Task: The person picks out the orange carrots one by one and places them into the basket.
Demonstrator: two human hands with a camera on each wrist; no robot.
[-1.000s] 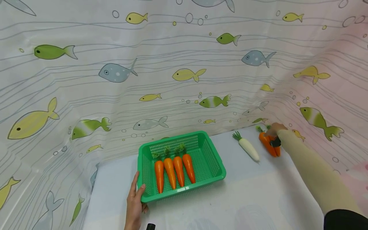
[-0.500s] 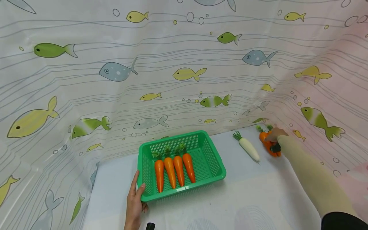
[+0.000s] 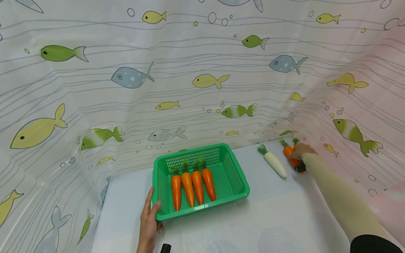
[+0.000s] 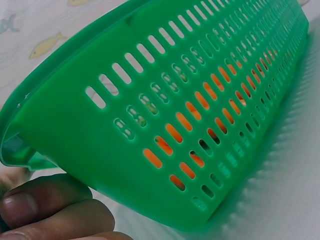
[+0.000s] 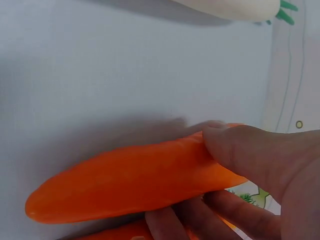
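In the head view my left hand (image 3: 148, 225) grips the left front corner of a green plastic basket (image 3: 218, 201), thumb on the rim. Several orange carrots (image 3: 187, 189) with leafy tops lie side by side in it. Curled fingers (image 4: 55, 202) show below the basket corner in the left wrist view. At the far right my right hand (image 3: 303, 151) pinches a carrot (image 5: 130, 180) between thumb and fingers. Beside it lies a second carrot (image 5: 120, 234), partly hidden by the fingers. A white radish (image 3: 274, 164) with green leaves lies between the basket and this pair.
A white cloth (image 3: 234, 228) covers the table. Fish-patterned sheeting (image 3: 177, 116) rises at the back and on both sides, close behind the carrots at the right. A black object (image 3: 166, 248) shows at the bottom edge.
At the far right, my right hand has lowered its fingers around the near carrot, and that carrot has shifted slightly left. The left hand and basket have stayed in place.
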